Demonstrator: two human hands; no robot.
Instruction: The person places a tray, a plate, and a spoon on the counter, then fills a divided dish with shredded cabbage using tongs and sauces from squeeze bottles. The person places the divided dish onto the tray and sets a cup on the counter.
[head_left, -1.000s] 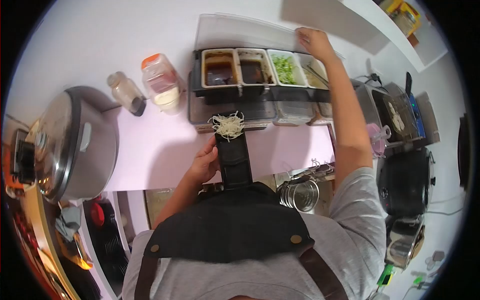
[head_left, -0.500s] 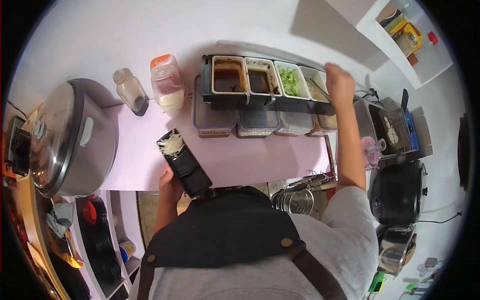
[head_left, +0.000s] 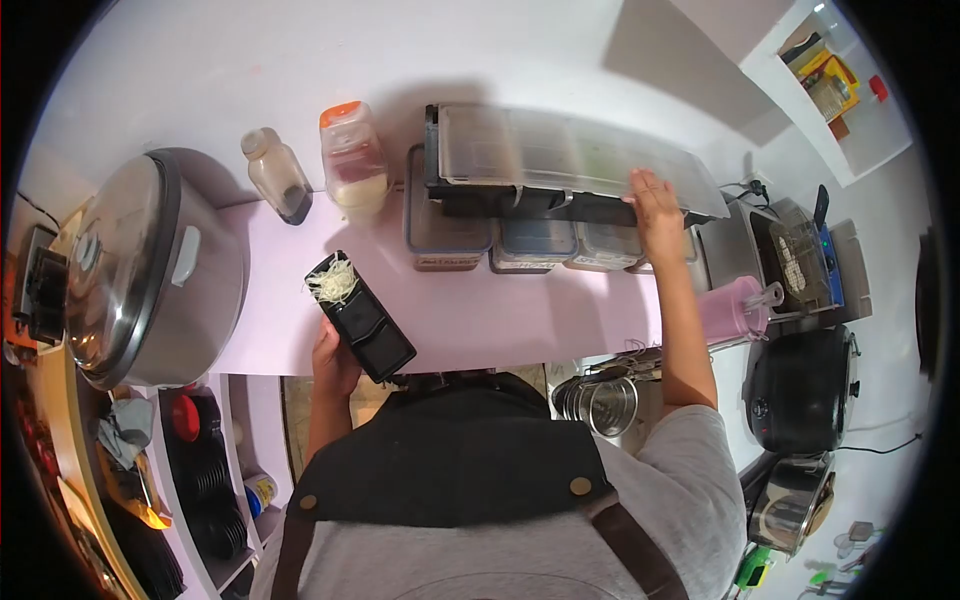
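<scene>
My left hand [head_left: 334, 358] grips a black compartment tray [head_left: 378, 338] from its left side, above the pink counter. Pale shredded food [head_left: 335, 281] fills the tray's far compartment; the other compartments are bare. My right hand [head_left: 656, 208] lies with fingers stretched flat on the front right part of a clear lid [head_left: 540, 150]. That lid covers the black condiment holder [head_left: 600, 209], and the inserts beneath it show only faintly. Below the holder stand several clear food containers [head_left: 447, 232] with labels on their fronts.
A large rice cooker [head_left: 150, 270] stands at the left. A squeeze bottle [head_left: 275, 176] and an orange-lidded container [head_left: 353, 160] are near the wall. At the right are a pink pitcher [head_left: 735, 312], a fryer [head_left: 785, 250] and a black pot [head_left: 798, 390]. Metal strainers [head_left: 608, 405] hang below the counter.
The clear lid has come down over the condiment holder. My right hand has moved down from the holder's back right onto the lid. My left hand still holds the tray.
</scene>
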